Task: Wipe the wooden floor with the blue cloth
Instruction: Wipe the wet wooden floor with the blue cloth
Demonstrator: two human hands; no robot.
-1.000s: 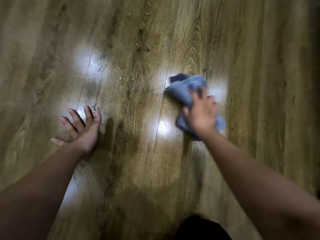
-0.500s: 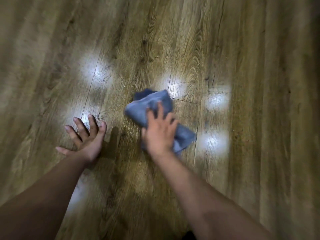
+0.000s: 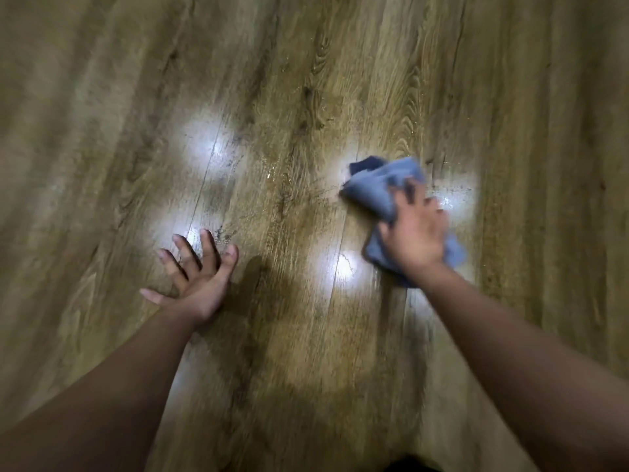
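A crumpled blue cloth lies on the wooden floor right of centre. My right hand presses down on its near half, fingers spread over it and blurred by motion. The cloth's far end sticks out beyond the fingertips. My left hand rests flat on the floor to the left, fingers apart, holding nothing.
The planks run away from me, with several bright light reflections on them. Small wet streaks or specks glint on the boards between my hands. A dark shape sits at the bottom edge.
My right hand has slid the cloth to the right, back from the spot near my left hand. The left hand has stayed planted on the floor.
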